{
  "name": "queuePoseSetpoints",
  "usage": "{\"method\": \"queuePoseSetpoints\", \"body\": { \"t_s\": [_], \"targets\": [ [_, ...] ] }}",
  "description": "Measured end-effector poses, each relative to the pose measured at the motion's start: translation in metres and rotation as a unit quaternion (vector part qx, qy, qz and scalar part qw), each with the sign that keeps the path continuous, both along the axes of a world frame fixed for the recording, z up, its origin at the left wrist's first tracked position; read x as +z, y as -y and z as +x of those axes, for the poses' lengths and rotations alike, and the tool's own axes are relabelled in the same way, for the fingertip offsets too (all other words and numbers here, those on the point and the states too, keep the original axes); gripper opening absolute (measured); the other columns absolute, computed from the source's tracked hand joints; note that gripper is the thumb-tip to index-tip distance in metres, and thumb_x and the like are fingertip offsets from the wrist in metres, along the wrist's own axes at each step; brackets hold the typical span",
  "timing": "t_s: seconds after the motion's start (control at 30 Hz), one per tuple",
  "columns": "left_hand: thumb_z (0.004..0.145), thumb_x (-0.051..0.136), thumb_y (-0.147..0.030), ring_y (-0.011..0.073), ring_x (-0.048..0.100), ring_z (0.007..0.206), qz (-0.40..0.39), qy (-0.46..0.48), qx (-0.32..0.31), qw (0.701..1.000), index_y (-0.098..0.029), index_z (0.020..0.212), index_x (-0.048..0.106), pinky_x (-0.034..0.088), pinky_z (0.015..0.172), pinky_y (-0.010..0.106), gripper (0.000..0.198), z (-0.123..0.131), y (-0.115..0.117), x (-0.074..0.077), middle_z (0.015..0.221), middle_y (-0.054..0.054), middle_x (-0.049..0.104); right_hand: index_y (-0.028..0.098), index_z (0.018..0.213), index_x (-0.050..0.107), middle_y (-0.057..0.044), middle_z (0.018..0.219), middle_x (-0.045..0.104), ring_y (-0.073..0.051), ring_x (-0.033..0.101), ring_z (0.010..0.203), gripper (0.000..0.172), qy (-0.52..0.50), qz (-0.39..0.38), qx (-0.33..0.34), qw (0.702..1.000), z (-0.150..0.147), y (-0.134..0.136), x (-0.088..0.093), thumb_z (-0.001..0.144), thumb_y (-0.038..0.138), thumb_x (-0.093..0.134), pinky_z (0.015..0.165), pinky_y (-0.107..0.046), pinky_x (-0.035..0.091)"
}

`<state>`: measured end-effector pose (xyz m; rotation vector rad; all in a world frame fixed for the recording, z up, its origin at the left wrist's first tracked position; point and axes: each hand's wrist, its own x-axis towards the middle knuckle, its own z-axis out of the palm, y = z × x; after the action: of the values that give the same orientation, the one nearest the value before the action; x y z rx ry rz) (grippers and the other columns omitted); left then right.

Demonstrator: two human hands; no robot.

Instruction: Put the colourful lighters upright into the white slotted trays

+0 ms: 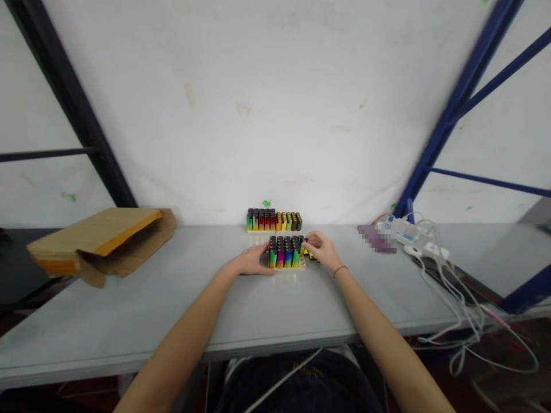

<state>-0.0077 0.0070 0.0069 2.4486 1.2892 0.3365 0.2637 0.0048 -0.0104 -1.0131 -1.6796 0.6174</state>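
On the worktop, the near tray of lighters looks almost full; left hand rests open against it, right hand pinches the end lighter; rear tray is full.

One head-worn camera looks forward and down over the table, with the left hand and right hand central and near.

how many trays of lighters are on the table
2. The back tray stands by the wall; the near tray sits between the left hand and right hand, both touching it. More may be hidden behind the hands.
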Motion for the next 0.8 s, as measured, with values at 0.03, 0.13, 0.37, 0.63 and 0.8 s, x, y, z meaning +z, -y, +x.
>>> {"method": "queuePoseSetpoints", "body": {
  "t_s": [0.03,0.13,0.37,0.63,0.8],
  "targets": [
    [0.060,0.069,-0.064,0.0385,0.045,0.120,-0.002,-0.002,-0.002,1.000,-0.017,0.145,0.027,0.037,0.098,0.043,0.106,0.000,-0.001,0.000,0.138,0.013,0.046,0.018,0.090,0.060,-0.003,0.077,0.064,-0.015,0.061,0.068,0.032,0.012,0.003,-0.002,1.000,-0.001,0.001,0.001,0.073,0.045,0.065,0.063,-0.027,0.049],
    [0.061,0.068,-0.064,0.0388,0.044,0.121,-0.010,-0.007,-0.002,1.000,-0.016,0.145,0.026,0.036,0.099,0.044,0.106,0.000,-0.001,0.000,0.138,0.014,0.046,0.018,0.086,0.061,-0.003,0.079,0.064,-0.015,0.060,0.067,0.030,0.035,0.004,-0.012,0.999,-0.003,0.003,0.004,0.074,0.045,0.064,0.062,-0.027,0.048],
    [0.060,0.069,-0.063,0.0390,0.044,0.122,-0.018,-0.009,0.010,1.000,-0.014,0.143,0.029,0.035,0.100,0.044,0.105,0.000,0.001,0.002,0.137,0.016,0.046,0.014,0.093,0.067,-0.010,0.088,0.068,-0.019,0.061,0.077,0.035,0.058,-0.007,-0.197,0.979,0.024,-0.009,-0.003,0.085,0.037,0.041,0.075,-0.031,0.047],
    [0.058,0.072,-0.062,0.0399,0.044,0.121,-0.011,0.012,0.012,1.000,-0.019,0.141,0.034,0.036,0.098,0.044,0.101,0.000,0.000,-0.001,0.133,0.013,0.051,0.015,0.092,0.074,-0.012,0.087,0.070,-0.019,0.061,0.079,0.034,0.338,-0.054,-0.201,0.918,0.037,-0.015,-0.013,0.082,0.039,0.052,0.072,-0.026,0.042],
    [0.059,0.072,-0.061,0.0401,0.045,0.119,-0.020,0.021,0.006,1.000,-0.014,0.140,0.035,0.036,0.098,0.045,0.102,0.001,0.001,0.001,0.135,0.016,0.048,0.014,0.069,0.071,-0.013,0.069,0.069,-0.018,0.059,0.062,0.033,0.369,-0.110,-0.204,0.900,0.029,-0.009,-0.004,0.081,0.037,0.051,0.056,-0.026,0.035]
  ]
}}
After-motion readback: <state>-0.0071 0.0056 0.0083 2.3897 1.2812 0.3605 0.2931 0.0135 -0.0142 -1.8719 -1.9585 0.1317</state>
